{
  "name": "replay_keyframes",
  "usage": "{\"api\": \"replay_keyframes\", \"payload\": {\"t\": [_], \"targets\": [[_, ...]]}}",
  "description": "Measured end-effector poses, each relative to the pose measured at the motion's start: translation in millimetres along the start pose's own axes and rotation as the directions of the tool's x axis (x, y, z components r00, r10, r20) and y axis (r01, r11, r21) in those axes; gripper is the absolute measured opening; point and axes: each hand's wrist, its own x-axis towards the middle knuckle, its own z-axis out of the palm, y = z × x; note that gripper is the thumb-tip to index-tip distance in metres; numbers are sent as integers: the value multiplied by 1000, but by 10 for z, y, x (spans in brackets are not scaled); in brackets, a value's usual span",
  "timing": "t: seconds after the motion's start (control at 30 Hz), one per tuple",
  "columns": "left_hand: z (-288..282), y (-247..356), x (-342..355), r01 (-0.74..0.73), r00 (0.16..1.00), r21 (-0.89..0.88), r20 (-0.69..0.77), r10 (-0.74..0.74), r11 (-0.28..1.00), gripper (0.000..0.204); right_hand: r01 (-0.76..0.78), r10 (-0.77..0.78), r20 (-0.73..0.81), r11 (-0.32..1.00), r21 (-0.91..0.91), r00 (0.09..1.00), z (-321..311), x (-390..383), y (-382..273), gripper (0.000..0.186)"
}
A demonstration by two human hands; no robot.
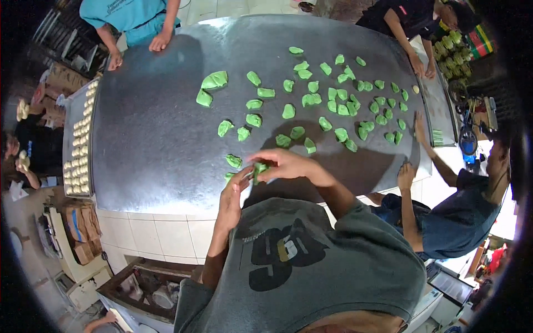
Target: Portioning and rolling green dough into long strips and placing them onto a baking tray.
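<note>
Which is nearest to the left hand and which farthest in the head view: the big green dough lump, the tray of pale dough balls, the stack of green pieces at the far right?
1. Big green dough lump, up the table from the left hand.
2. Tray of pale dough balls, at the left edge.
3. Stack of green pieces, far right corner.

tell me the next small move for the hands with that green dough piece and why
Probably set the green dough piece down on the metal table beside the other green pieces. Both the left hand and the right hand pinch it just above the table's near edge, where a few pieces already lie.
</note>
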Motion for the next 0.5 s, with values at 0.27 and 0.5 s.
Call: {"api": "replay_keyframes", "payload": {"t": [0.27,0.5], "targets": [[-448,-94,414,-3,972,505,-201,121,863,22,579,-9,-772,667,468,635,-950,254,-23,60],[-1207,-733,1634,54,959,669,-242,148,742,39,4,243,-536,909,418,808,-389,81,328,51]]}}
